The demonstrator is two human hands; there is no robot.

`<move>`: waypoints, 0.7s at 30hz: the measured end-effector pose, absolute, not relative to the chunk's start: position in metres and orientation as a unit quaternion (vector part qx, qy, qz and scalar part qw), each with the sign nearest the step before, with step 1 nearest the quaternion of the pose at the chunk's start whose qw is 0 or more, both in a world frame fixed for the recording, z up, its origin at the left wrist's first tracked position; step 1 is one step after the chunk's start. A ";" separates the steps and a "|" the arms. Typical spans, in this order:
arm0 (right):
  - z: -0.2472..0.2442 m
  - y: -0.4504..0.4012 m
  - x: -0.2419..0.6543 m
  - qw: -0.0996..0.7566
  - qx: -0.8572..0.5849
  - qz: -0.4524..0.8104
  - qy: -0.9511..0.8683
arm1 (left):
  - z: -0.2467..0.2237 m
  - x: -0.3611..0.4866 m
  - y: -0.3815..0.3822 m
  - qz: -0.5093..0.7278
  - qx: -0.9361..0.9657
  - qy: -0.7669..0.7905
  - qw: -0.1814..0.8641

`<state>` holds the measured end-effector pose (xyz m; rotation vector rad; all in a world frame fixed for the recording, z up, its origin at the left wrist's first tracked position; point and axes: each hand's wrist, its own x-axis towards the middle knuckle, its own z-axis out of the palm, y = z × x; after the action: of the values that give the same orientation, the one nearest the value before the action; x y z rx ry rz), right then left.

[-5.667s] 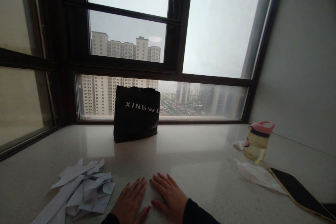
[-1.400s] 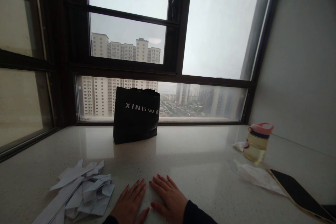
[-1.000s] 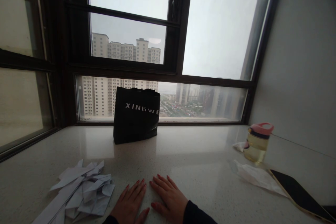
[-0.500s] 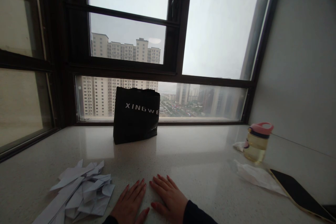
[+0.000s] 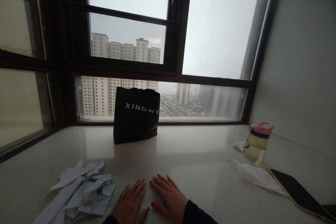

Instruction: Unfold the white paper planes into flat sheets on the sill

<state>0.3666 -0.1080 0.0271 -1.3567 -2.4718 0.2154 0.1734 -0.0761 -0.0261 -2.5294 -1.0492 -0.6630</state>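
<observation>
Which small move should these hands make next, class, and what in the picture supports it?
Probably the left hand should slide toward the folded papers: it lies beside them, palm down on the speckled counter with nothing visibly held, while the right hand rests farther from them.

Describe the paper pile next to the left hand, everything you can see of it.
The paper pile is a loose heap of white, creased paper: long strips on its left, smaller angular folded pieces overlapping on its right. It lies on the pale speckled surface, to the left of the left hand, whose fingers do not touch it. The picture's lower edge cuts off its near end.
</observation>
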 end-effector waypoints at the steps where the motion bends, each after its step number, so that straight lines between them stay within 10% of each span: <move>1: 0.027 -0.108 0.367 0.157 -0.473 0.076 -0.864 | -0.026 0.173 -0.076 -0.232 -0.886 -0.368 0.161; 21: 0.028 -0.107 0.367 0.160 -0.468 0.094 -0.864 | -0.025 0.174 -0.077 -0.227 -0.885 -0.371 0.163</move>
<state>0.3666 -0.1070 0.0276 -1.3377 -2.4672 0.2681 0.1737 -0.0769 -0.0252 -2.5258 -1.0592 -0.6472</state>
